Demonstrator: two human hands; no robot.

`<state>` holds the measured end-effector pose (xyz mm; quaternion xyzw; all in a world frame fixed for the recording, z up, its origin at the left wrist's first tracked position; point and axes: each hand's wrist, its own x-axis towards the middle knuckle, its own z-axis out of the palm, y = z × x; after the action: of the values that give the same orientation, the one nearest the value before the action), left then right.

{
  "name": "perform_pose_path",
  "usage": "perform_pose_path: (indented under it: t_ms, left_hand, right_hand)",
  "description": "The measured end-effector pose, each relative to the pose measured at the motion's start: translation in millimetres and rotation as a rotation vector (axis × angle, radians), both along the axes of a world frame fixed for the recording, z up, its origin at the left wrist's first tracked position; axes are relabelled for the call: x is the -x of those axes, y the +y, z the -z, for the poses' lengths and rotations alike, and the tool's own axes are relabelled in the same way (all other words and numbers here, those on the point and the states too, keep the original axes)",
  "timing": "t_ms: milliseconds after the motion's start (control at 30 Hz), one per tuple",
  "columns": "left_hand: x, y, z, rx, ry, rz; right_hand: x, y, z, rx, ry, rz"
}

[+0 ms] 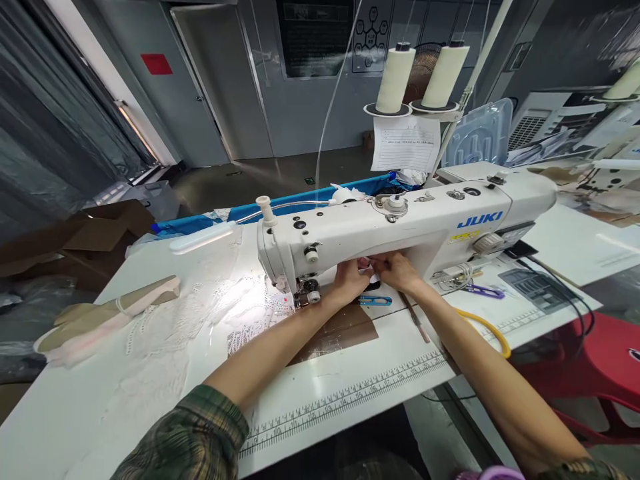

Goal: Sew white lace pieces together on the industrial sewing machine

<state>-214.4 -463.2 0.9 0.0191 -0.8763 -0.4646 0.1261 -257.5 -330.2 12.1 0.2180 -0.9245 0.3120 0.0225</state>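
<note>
Both my hands reach under the arm of a white JUKI sewing machine (400,227). My left hand (350,280) and my right hand (395,270) meet there with their fingers pinched together on a small white piece (365,264) between them. The machine's arm hides part of the fingers. White lace fabric (235,300) lies on the table to the left of the needle area (305,290), lit by the machine's lamp. Blue-handled snips (375,301) lie just below my hands.
Two cream thread cones (417,77) stand behind the machine above a paper sheet (405,143). A beige and pink fabric bundle (105,313) lies far left. A yellow tape (493,330), purple tool (485,291) and pencil (415,317) lie at right. Red stool (600,360) beside the table (350,393).
</note>
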Motion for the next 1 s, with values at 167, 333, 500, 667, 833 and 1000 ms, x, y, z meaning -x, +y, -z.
perform_pose_path:
  t_ms: [167, 333, 500, 667, 833, 1000]
  left_hand:
    - [-13, 4, -2.5, 0.009, 0.059, 0.047]
    - [-52, 3, -5.1, 0.048, 0.132, 0.213]
    - [-102, -15, -12.2, 0.112, 0.191, 0.342]
    - [-122, -41, -22.1, -0.027, -0.033, 0.160]
    - [-119, -54, -22.4, -0.233, -0.172, 0.113]
    - [-116, -52, -23.1, -0.449, -0.214, 0.090]
  right_hand:
    - [2, -2, -0.6, 0.007, -0.051, 0.056]
    - [7, -1, 5.0, 0.037, -0.069, 0.099]
    - [6, 3, 10.8, 0.085, -0.073, 0.114]
    - [3, 7, 11.0, 0.161, -0.079, 0.079]
    - [-6, 26, 9.0, 0.223, -0.074, 0.071]
    - [-21, 31, 12.5, 0.253, -0.111, 0.139]
